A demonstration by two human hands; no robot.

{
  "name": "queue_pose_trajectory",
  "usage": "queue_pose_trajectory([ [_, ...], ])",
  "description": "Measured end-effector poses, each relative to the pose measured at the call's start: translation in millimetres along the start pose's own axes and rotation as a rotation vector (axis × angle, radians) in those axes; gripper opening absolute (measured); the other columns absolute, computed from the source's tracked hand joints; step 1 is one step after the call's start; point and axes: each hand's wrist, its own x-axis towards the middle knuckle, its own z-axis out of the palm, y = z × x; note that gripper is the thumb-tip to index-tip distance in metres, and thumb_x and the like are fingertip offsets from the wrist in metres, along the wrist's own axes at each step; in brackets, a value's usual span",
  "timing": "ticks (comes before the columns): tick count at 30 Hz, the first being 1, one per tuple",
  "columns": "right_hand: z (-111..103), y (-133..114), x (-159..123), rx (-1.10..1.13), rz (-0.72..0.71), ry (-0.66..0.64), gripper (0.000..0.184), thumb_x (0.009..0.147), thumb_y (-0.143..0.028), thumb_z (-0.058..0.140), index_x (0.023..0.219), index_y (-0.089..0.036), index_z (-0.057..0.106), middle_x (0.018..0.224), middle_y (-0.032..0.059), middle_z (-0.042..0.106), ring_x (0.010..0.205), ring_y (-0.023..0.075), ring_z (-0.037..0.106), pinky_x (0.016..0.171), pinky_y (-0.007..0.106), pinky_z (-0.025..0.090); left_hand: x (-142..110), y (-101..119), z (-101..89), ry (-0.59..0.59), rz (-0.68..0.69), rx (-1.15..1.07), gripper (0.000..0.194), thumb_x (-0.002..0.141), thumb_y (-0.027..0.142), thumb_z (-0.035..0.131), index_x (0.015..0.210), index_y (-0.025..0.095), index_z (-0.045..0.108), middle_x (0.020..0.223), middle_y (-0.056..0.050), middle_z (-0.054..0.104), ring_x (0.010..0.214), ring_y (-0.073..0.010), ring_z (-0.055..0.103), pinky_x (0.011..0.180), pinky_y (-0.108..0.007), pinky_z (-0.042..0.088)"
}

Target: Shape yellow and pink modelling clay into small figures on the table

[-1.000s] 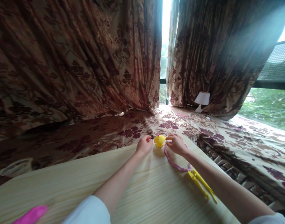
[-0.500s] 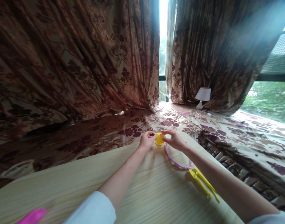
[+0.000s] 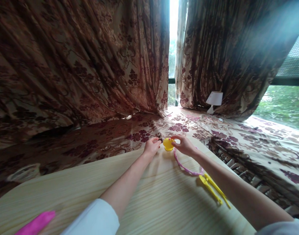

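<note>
A small yellow cup-like piece on a round foot [image 3: 168, 143] stands near the far edge of the pale wooden table [image 3: 139, 192]. My right hand [image 3: 185, 146] is closed on its right side, thumb and fingertips pinching the rim. Just left of the cup, a short gap away, is my left hand [image 3: 151, 147], its fingers bent and parted; nothing can be made out in it. A pink-purple braided loop [image 3: 186, 169] lies under and in front of my right hand. Beside my right forearm lie slim yellow toy utensils [image 3: 212, 190].
A bright pink object [image 3: 37, 223] is at the table's near left, cut off by the frame. Beyond the table are a flower-patterned cloth [image 3: 139, 135], heavy curtains [image 3: 115, 65] and a small white lamp [image 3: 214, 99]. A pale round item [image 3: 24, 173] sits past the left edge.
My left hand has come away from the yellow cup and moved slightly left. The right hand keeps its hold, and the cup looks a little more tilted. The view has shifted slightly.
</note>
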Motion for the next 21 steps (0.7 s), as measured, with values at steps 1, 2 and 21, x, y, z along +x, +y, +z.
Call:
queue_pose_trajectory([
  [1, -1.1, -0.6, -0.5, -0.008, -0.003, 0.001, 0.026, 0.077, -0.021, 0.06, 0.101, -0.025, 0.068, 0.102, 0.0036, 0.068, 0.093, 0.0196, 0.062, 0.084, 0.03, 0.045, -1.6, -1.1, -4.9, 0.007, 0.005, 0.009, 0.032, 0.087, 0.031, 0.053, 0.115, 0.015, 0.053, 0.114, -0.008, 0.057, 0.095, -0.0196, 0.059, 0.08, -0.04, 0.051],
  [2, -2.3, -1.4, -0.9, -0.017, -0.007, 0.003, 0.025, 0.078, -0.02, 0.06, 0.101, -0.024, 0.068, 0.101, 0.0037, 0.069, 0.094, 0.0196, 0.062, 0.084, 0.03, 0.045, -3.5, -2.0, -10.3, 0.015, 0.013, 0.021, 0.032, 0.087, 0.031, 0.053, 0.115, 0.015, 0.053, 0.113, -0.008, 0.057, 0.095, -0.0195, 0.059, 0.08, -0.04, 0.051],
  [21, -9.4, -135.8, -203.1, 0.328, -0.242, -0.202, 0.019, 0.083, -0.026, 0.055, 0.097, -0.031, 0.066, 0.105, 0.0043, 0.063, 0.094, 0.021, 0.061, 0.077, 0.032, 0.05, -228.3, -12.6, -285.8, 0.293, 0.046, 0.421, 0.012, 0.051, 0.03, 0.071, 0.054, 0.021, 0.062, 0.048, 0.002, 0.06, 0.06, -0.0201, 0.06, 0.054, -0.023, 0.039],
])
